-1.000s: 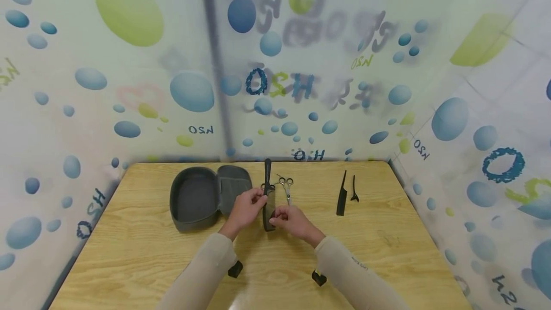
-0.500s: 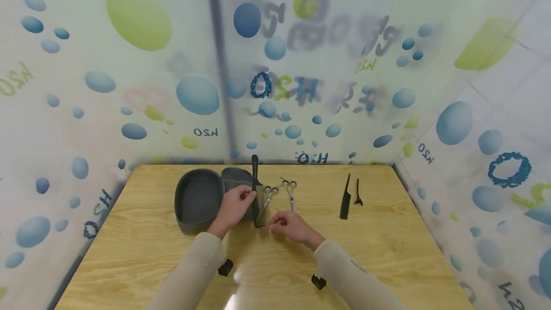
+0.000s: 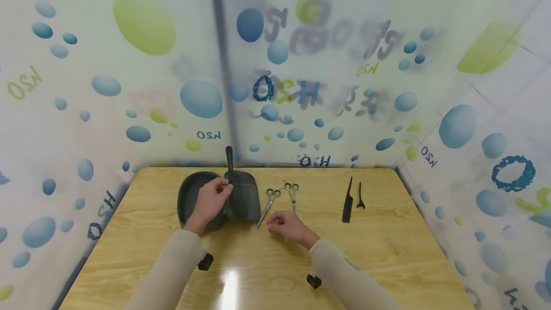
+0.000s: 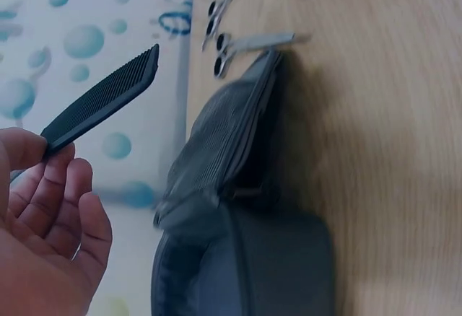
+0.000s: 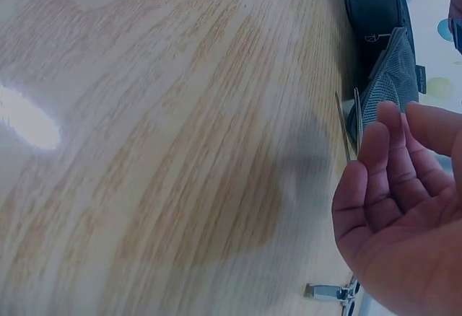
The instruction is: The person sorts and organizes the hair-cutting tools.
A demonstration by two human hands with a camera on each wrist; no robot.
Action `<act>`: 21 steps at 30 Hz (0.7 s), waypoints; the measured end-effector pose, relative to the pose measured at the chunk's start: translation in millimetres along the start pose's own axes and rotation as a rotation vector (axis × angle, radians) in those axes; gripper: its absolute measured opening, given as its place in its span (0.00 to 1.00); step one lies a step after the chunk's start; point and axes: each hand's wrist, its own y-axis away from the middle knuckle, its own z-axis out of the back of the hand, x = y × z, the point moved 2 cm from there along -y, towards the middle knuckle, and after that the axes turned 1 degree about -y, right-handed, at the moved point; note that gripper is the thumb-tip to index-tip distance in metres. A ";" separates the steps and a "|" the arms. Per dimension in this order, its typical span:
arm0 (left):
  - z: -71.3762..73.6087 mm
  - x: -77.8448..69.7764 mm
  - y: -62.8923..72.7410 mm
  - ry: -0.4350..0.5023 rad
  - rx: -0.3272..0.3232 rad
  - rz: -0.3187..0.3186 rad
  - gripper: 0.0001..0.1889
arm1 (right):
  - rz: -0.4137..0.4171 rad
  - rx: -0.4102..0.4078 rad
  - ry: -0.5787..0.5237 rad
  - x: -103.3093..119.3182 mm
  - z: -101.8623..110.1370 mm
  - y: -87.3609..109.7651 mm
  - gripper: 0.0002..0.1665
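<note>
My left hand [image 3: 211,200] pinches a black comb [image 4: 108,99] between thumb and fingers, its handle pointing to the back wall. In the head view the comb overlaps the mesh-pocketed lid of an opened dark grey zip case [image 3: 245,197]. The left wrist view shows its teeth raised above the table. My right hand [image 3: 290,226] holds nothing; its fingers are loosely bent just over the wood. Beyond its fingertips lie two pairs of silver scissors, one [image 3: 268,204] beside the case lid and another [image 3: 293,197] to the right.
To the right on the wooden table [image 3: 387,262] lie a black tail comb [image 3: 347,207] and a small black hair clip [image 3: 360,197]. A patterned wall [image 3: 275,123] stands right behind the table's back edge.
My left hand has carried the comb leftward, from the front of the scissors to over the case. The right hand has let go of the comb and stays near the same spot.
</note>
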 end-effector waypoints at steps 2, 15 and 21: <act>7.9 2.3 -1.0 -0.014 -0.018 -0.002 0.12 | -0.005 0.000 -0.002 -1.1 -0.9 -1.1 0.12; 53.5 31.5 -3.3 -0.141 -0.058 0.022 0.17 | -0.009 -0.007 0.008 -3.7 2.2 1.8 0.12; 60.6 42.0 0.9 -0.160 -0.075 0.051 0.17 | -0.028 -0.017 0.021 -8.1 4.8 3.0 0.12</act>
